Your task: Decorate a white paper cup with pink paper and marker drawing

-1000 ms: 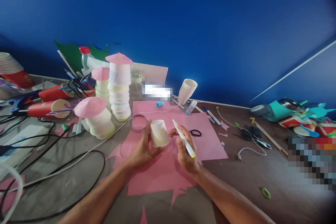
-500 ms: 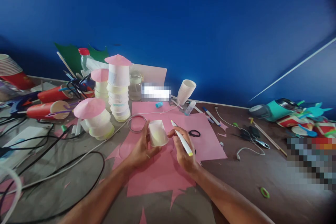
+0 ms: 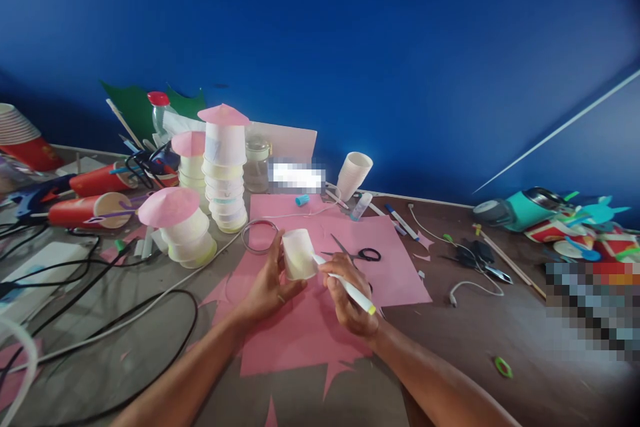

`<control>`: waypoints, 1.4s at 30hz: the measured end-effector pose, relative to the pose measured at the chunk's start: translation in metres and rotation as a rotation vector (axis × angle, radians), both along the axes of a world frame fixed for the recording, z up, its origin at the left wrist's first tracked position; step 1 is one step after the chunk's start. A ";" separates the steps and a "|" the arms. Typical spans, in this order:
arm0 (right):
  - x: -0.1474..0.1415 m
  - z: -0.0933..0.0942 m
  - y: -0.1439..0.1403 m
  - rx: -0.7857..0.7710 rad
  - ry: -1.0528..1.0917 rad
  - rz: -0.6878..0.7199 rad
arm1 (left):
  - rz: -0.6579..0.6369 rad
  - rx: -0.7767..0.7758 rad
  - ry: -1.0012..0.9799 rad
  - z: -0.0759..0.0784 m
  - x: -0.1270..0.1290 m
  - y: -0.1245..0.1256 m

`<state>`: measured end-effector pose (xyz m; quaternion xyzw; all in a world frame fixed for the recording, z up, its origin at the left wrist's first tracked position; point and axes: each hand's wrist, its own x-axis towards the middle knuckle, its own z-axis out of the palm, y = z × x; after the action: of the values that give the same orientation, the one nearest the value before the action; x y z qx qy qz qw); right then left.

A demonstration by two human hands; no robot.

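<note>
While the left hand (image 3: 265, 290) holds a paper cup (image 3: 299, 255) near the centre of the frame, the right hand (image 3: 353, 319), just right of it, brings a marker (image 3: 356, 293) to its wall in the head view, so the step in hand looks like colouring the cup. The left thumb lies along the cup's lower edge and the other fingers press its left side; the right thumb and forefinger pinch the marker near its tip, which seems to touch the cup's right edge. Another stroke would call for a steady left grip, light enough not to dent the wall, and perhaps a small turn of the cup. The cup is off-white, tilted, its narrow end up, with faint yellow patches on the side, above pink paper (image 3: 300, 347) in the lower middle of the frame
</note>
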<state>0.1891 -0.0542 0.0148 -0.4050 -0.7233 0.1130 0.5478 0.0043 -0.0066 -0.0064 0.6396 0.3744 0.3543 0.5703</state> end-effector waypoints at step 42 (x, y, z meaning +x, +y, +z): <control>0.006 -0.001 -0.001 -0.058 0.030 -0.056 | -0.007 -0.031 -0.088 0.000 0.001 0.000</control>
<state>0.1952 -0.0555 0.0137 -0.4391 -0.6996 0.1245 0.5498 0.0055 -0.0066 -0.0066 0.6160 0.3521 0.3741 0.5972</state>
